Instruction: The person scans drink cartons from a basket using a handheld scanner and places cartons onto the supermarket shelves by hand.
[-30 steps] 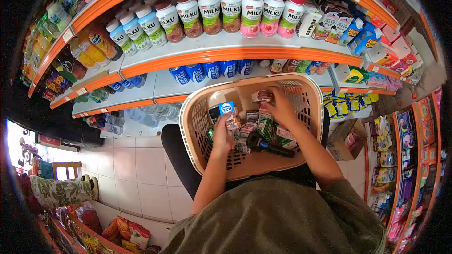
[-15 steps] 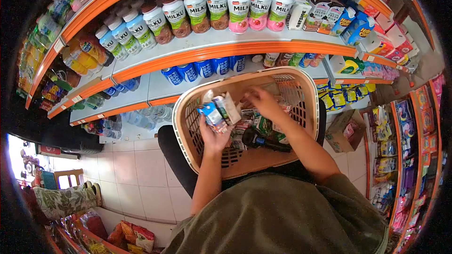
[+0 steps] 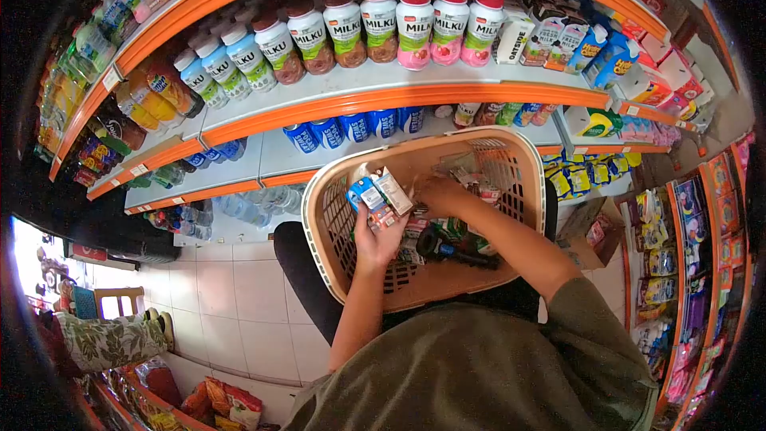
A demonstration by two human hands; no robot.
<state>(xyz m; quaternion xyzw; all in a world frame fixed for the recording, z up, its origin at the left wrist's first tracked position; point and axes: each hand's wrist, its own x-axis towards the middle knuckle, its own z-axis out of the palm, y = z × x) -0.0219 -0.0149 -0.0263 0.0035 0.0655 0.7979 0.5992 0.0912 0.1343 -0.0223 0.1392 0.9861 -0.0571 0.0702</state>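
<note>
Drink cartons (image 3: 381, 195), at least two, one blue-sided and one whitish, sit in the left hand (image 3: 377, 238) above the left half of the basket (image 3: 423, 295), toward its far left corner. We note that this hand is closed around their lower ends, a cupped hold that we judge stops them sliding apart. Their print is too small for us to read. The right hand (image 3: 440, 195) is lowered inside the basket near its middle, just beside the held cartons; its fingertips are hidden, so we cannot tell whether it grips anything. Further packs (image 3: 472, 233) and a black handled object (image 3: 448, 247) lie within, toward the near edge. The basket rests across the lap, which we take to leave both hands free. Along the shelf's front edge we read MILKU on a row of bottles (image 3: 343, 32), faced outward, presumably for easy identification; toward its right end, OATSIDE on a carton (image 3: 513, 38) and FRESH MILK on others (image 3: 550, 38). Blue cans (image 3: 353, 129) below read POCARI SWEAT.
</note>
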